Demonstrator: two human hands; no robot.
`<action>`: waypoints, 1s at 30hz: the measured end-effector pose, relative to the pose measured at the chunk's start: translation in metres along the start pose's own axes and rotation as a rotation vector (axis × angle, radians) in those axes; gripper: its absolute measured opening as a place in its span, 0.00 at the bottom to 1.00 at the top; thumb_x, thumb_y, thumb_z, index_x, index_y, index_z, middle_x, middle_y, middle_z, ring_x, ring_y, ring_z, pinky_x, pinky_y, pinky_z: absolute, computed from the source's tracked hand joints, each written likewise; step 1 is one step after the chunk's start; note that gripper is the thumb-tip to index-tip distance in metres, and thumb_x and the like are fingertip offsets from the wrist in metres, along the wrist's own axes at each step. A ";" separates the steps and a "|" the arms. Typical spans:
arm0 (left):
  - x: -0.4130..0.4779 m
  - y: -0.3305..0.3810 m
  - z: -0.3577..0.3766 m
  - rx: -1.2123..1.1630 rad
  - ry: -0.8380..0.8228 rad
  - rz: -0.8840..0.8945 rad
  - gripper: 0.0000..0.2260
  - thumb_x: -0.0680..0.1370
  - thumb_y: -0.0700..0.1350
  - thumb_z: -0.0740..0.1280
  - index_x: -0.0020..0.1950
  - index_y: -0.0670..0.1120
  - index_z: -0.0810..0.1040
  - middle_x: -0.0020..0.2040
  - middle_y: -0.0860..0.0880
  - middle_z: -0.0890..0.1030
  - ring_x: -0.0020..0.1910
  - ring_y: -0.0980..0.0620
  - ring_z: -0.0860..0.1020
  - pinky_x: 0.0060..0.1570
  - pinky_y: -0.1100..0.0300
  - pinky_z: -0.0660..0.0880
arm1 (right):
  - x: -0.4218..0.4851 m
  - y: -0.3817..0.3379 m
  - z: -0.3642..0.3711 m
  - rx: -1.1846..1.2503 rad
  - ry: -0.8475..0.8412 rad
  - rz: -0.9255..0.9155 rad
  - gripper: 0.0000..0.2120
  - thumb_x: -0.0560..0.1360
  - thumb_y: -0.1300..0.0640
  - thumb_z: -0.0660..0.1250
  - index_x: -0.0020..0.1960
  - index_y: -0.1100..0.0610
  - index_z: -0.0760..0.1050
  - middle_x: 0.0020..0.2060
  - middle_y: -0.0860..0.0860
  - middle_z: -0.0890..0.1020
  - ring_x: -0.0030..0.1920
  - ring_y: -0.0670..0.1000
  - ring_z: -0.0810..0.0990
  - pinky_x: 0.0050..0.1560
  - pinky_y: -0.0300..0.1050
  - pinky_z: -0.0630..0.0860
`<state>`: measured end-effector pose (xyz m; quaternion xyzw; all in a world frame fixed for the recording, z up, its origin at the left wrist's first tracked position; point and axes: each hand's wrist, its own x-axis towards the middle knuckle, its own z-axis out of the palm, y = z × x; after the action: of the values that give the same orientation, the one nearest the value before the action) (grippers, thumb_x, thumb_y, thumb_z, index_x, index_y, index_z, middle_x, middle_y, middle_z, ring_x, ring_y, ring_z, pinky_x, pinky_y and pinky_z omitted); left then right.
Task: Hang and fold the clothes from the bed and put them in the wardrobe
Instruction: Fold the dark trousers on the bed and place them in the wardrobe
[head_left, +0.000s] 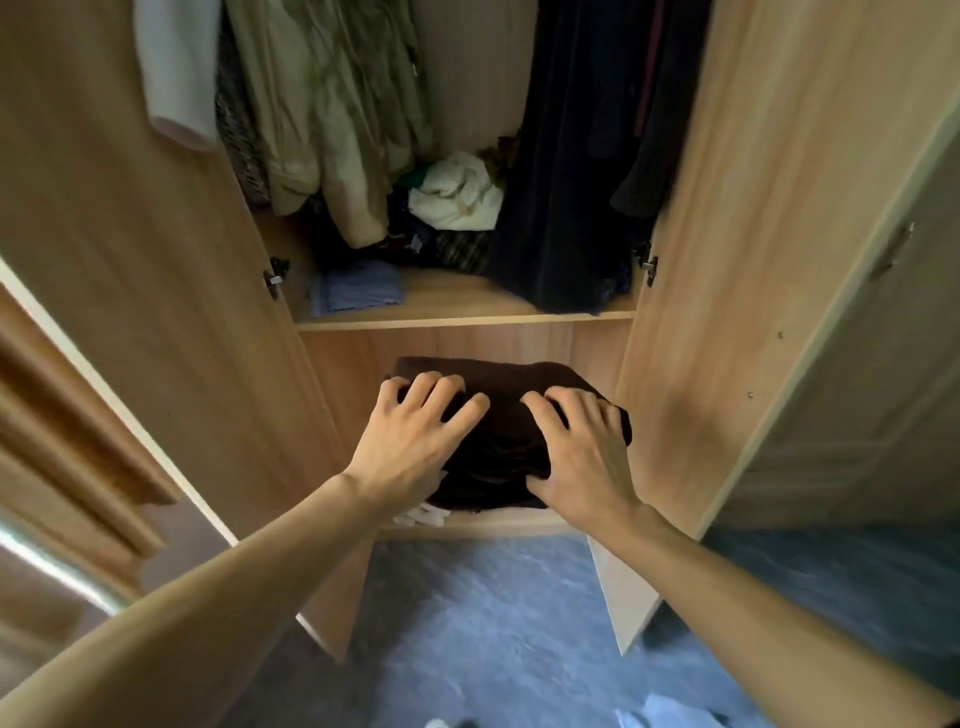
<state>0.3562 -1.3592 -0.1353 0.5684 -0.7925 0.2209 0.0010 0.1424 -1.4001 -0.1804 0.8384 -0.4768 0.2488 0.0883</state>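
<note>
My left hand (410, 441) and right hand (587, 462) grip the folded brown garment (511, 410), fingers (441, 387) spread, likely preserving folds. Wardrobe (467, 323) at twelve o'clock.

folded garment (514, 415): dark brown;
wardrobe (701, 260): light wood grain;
carpet (493, 623): mottled blue;
shelf cloth (358, 293): pale blue;
hanging coat (332, 104): cream-olive;
hanging robe (571, 156): near-black;
crumpled cloth (457, 200): white

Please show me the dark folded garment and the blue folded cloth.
dark folded garment (509, 415): head view, middle of its top.
blue folded cloth (358, 293): head view, middle of its top.
</note>
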 end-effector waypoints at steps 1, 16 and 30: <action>0.003 -0.005 0.010 -0.005 -0.015 -0.006 0.39 0.59 0.47 0.78 0.69 0.49 0.68 0.64 0.43 0.74 0.62 0.40 0.73 0.51 0.45 0.71 | 0.007 0.000 0.009 -0.002 -0.024 -0.006 0.41 0.56 0.48 0.79 0.67 0.52 0.70 0.59 0.52 0.74 0.60 0.55 0.73 0.56 0.53 0.70; 0.118 -0.104 0.193 -0.214 -0.129 -0.001 0.43 0.54 0.47 0.81 0.67 0.50 0.71 0.62 0.43 0.76 0.59 0.40 0.75 0.50 0.43 0.75 | 0.142 0.020 0.176 -0.064 -0.262 0.099 0.46 0.49 0.47 0.80 0.65 0.50 0.71 0.57 0.51 0.76 0.55 0.55 0.75 0.53 0.53 0.74; 0.200 -0.092 0.278 -0.286 -0.149 -0.013 0.45 0.50 0.46 0.81 0.66 0.51 0.71 0.59 0.45 0.75 0.57 0.42 0.75 0.47 0.42 0.75 | 0.179 0.093 0.263 -0.011 -0.339 0.119 0.47 0.49 0.45 0.82 0.65 0.50 0.71 0.58 0.51 0.76 0.57 0.55 0.76 0.55 0.52 0.72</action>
<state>0.4373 -1.6601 -0.3035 0.5825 -0.8100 0.0631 0.0248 0.2272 -1.6857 -0.3255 0.8382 -0.5350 0.1060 -0.0039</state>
